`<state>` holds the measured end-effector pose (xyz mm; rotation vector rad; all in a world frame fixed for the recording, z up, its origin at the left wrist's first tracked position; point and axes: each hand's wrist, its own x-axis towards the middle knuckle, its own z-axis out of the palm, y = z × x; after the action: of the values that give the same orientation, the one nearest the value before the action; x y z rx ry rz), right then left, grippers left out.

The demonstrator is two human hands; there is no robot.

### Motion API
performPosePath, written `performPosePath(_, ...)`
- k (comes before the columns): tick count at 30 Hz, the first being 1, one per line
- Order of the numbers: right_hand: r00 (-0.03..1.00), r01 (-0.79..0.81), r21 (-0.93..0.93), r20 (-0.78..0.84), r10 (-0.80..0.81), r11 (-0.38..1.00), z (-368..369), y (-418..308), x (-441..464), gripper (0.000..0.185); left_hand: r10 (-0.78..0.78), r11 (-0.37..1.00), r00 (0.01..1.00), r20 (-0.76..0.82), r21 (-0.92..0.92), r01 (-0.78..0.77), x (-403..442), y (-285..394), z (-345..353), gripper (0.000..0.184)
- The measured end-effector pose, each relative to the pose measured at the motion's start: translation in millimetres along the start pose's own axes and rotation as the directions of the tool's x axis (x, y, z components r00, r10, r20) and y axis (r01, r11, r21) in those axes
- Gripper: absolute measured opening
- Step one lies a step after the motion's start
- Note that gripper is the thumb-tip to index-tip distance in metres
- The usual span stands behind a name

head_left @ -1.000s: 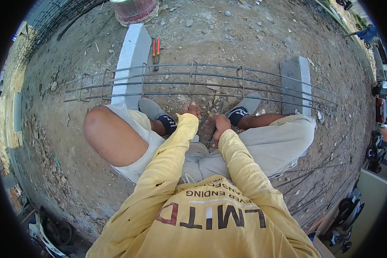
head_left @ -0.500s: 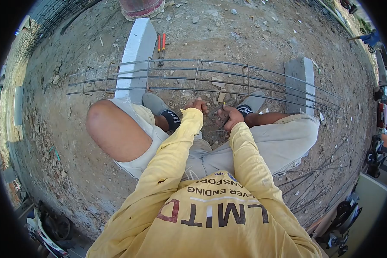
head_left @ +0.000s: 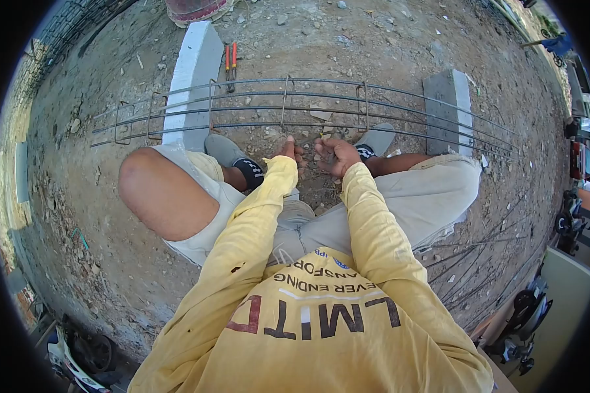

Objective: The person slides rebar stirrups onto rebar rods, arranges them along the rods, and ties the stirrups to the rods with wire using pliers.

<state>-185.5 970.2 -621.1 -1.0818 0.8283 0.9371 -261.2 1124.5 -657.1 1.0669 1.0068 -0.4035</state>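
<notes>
My left hand (head_left: 291,152) is just on my side of the nearest long bar of a rebar cage (head_left: 283,108), its fingers curled together. Close by on the right, my right hand (head_left: 339,157) has its fingers bent inward toward the left one. Whatever the fingers of either hand hold, if anything, is too small to make out. The cage has several long bars joined by bent stirrups and lies across a white-topped block (head_left: 189,85) on the left and a grey concrete block (head_left: 448,111) on the right.
Red-handled pincers (head_left: 231,65) lie beyond the cage, beside the left block. A reddish bucket (head_left: 196,10) stands farther back. Loose thin rods (head_left: 478,262) are on the ground at right. My shoes (head_left: 377,139) are beneath the cage's near side. Parked motorbikes (head_left: 528,321) are at the right edge.
The view has shifted a little, so the cage and blocks appear higher and farther left. My hands have moved closer to the near bar, and the right hand's fingers have turned.
</notes>
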Motion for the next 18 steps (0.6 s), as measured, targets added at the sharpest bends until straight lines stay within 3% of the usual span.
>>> performPosePath(3, 0.999, 0.046, -0.024, -0.003, -0.046, 0.999, -0.8, 4.0, 5.1, 0.016, -0.028, 0.999, 1.0, -0.001, -0.04, 0.028, -3.5, 6.6, 2.0, 0.047)
performPosePath(6, 0.998, 0.054, -0.072, -0.019, -0.056, 0.996, 3.2, 6.4, 0.5, 0.018, -0.166, 0.974, 0.983, -0.074, -0.17, 0.151, -25.4, 29.0, 8.3, 0.041)
performPosePath(10, 0.999, 0.032, 0.056, -0.028, -0.031, 0.998, 11.5, 4.9, -13.0, 0.019, -0.025, 0.993, 0.985, 0.17, -0.113, 0.045, -18.0, 18.6, -0.4, 0.027)
performPosePath(12, 0.997, 0.025, 0.218, 0.064, -0.039, 0.976, 12.7, 6.9, -10.5, 0.018, 0.097, 0.995, 0.948, 0.303, -0.036, -0.09, -8.5, 9.7, -4.7, 0.027)
performPosePath(13, 0.993, 0.016, 0.297, 0.109, -0.05, 0.955, 12.4, 6.9, -9.2, 0.018, 0.086, 0.996, 0.946, 0.312, -0.026, -0.082, -7.1, 8.5, -5.0, 0.027)
performPosePath(15, 0.997, 0.015, 0.279, 0.075, -0.037, 0.96, 9.8, 7.2, -8.3, 0.016, 0.067, 0.998, 0.944, 0.324, -0.011, -0.067, -4.4, 5.7, -5.9, 0.028)
performPosePath(18, 0.999, 0.024, 0.167, -0.05, -0.016, 0.986, 17.9, 4.3, -23.2, 0.017, -0.036, 0.995, 0.989, 0.145, -0.091, 0.049, -18.2, 16.0, 0.1, 0.029)
